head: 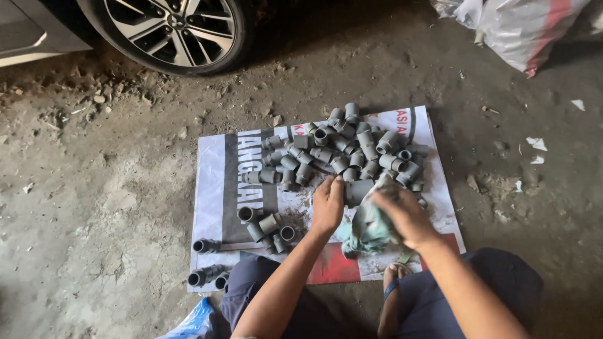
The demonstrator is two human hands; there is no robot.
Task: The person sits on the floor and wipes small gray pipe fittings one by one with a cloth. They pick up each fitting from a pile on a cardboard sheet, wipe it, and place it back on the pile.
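I sit on the ground over a printed plastic sheet point(213, 182) covered with grey pipe fittings. My left hand point(328, 204) grips one grey fitting point(358, 190) at the near edge of the big pile point(348, 150). Against that same fitting my right hand point(407, 216) presses a pale green rag point(367, 229), which hangs down between my hands. A smaller group of fittings point(267, 227) lies to the left of my left hand.
A car wheel point(173, 31) stands at the top left on the dirt floor. A white sack with a red stripe point(521, 28) lies at the top right. Several stray fittings point(207, 273) rest by the sheet's near left corner, beside a blue plastic bag point(191, 323).
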